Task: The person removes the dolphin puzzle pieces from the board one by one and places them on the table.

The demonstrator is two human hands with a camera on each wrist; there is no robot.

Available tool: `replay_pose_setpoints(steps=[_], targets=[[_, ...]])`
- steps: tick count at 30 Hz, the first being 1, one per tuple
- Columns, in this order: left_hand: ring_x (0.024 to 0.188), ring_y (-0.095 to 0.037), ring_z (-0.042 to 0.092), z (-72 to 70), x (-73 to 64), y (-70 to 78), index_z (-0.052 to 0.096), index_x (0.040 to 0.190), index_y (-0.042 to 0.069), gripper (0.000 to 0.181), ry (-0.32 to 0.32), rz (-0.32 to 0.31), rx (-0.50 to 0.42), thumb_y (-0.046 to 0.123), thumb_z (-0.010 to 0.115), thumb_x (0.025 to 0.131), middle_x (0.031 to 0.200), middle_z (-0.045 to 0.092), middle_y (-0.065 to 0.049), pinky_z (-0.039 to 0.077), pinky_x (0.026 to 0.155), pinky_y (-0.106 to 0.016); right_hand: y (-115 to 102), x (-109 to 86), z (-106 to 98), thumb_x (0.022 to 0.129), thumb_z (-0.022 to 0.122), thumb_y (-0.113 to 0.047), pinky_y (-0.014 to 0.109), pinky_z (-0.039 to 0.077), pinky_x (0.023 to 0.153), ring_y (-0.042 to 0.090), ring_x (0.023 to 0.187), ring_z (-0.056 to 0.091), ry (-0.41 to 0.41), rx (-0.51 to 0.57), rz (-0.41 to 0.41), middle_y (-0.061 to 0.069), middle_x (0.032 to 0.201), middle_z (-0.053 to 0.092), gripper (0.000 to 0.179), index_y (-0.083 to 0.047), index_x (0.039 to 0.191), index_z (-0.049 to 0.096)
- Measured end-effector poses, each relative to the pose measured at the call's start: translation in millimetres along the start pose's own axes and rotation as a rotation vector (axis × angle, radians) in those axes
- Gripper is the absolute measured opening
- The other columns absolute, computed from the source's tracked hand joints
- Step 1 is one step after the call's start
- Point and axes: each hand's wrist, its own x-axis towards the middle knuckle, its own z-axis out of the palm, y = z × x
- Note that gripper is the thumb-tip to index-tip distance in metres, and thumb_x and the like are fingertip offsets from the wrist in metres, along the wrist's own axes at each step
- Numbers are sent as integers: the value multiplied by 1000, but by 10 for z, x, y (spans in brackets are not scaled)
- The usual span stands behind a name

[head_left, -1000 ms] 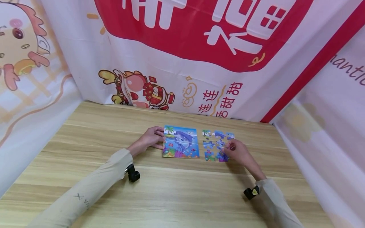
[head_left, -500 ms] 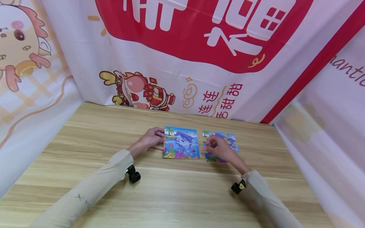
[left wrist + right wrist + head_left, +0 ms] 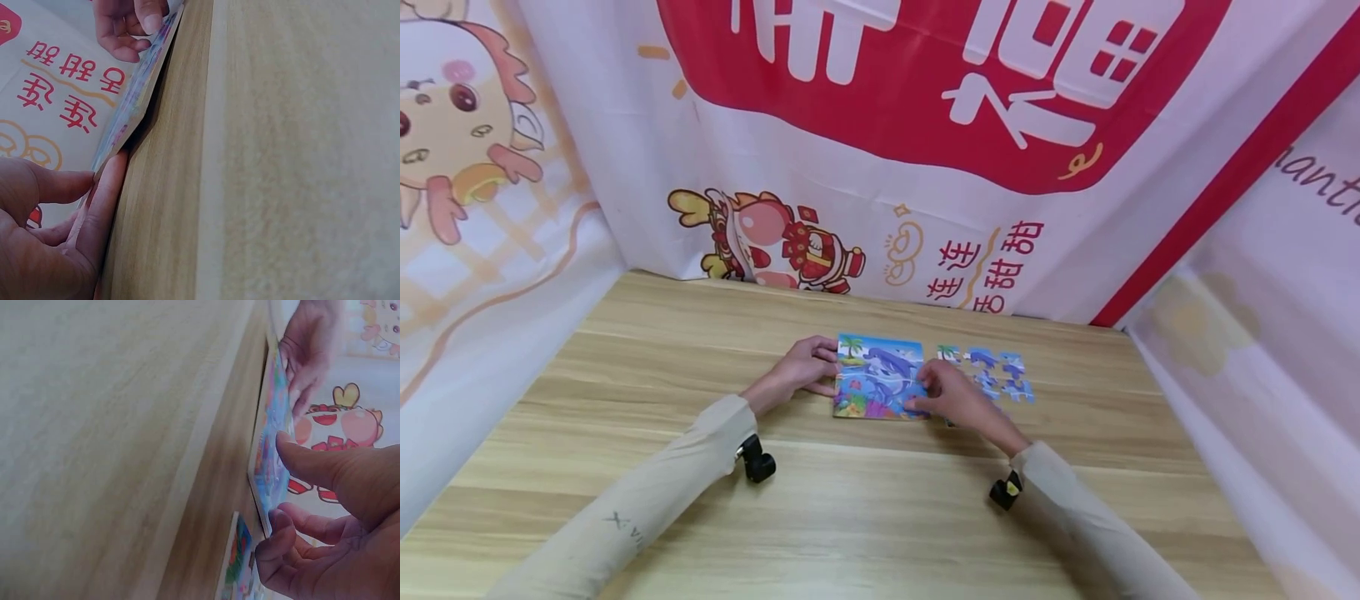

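My left hand grips the left edge of a square dolphin picture board, with its thumb on top and a finger under the edge in the left wrist view. My right hand is at the board's right edge. In the right wrist view its thumb lies over the picture and its curled fingers meet the edge. To the right, several loose jigsaw pieces with matching dolphin parts lie in rows on the table; my right hand hides some of them.
Wood-grain table lies under everything. A white and red printed cloth hangs behind the far edge, and more printed cloth hangs at both sides. Each wrist carries a small black camera.
My right hand has moved left, from over the right-hand jigsaw pieces to the board's right edge. The left hand keeps its grip on the board's left edge.
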Motion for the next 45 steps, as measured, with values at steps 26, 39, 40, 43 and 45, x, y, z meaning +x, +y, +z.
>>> replay_pose_setpoints(steps=[26, 39, 40, 43, 45], targets=[[97, -22, 63, 14, -12, 26, 45, 150, -2, 55, 12, -3, 3, -6, 64, 98, 125, 51, -15, 69, 71, -33, -30, 52, -2, 96, 75, -3, 30, 63, 76, 22, 85, 67, 24, 62, -123, 9, 95, 67, 10, -3, 100, 66], [95, -20, 64, 16, 6, 11, 45, 150, -2, 55, 10, 5, -1, -4, 64, 99, 124, 53, -14, 68, 70, -33, 131, -36, -237, 102, 67, -4, 49, 68, 82, 33, 91, 73, -55, 381, 20, 20, 110, 64, 17, 4, 117, 65], [96, -20, 64, 16, 6, 13, 45, 150, -2, 55, 9, 6, 1, -4, 64, 99, 124, 53, -14, 68, 70, -33, 168, -31, -263, 102, 67, -4, 49, 68, 82, 32, 91, 73, -56, 391, 25, 20, 110, 64, 17, 4, 117, 64], [97, -20, 64, 12, -4, 21, 45, 151, -1, 55, 8, 4, 6, -4, 64, 99, 125, 53, -14, 68, 71, -33, 268, -34, -350, 102, 66, -4, 50, 67, 85, 30, 92, 73, -64, 456, 45, 19, 110, 63, 21, 7, 119, 62], [98, -21, 64, 13, -7, 28, 45, 151, -1, 56, 8, 1, 8, -4, 64, 99, 125, 53, -14, 69, 71, -33, 332, -49, -413, 102, 67, -5, 50, 67, 86, 29, 91, 73, -71, 494, 58, 17, 109, 62, 24, 9, 121, 60]])
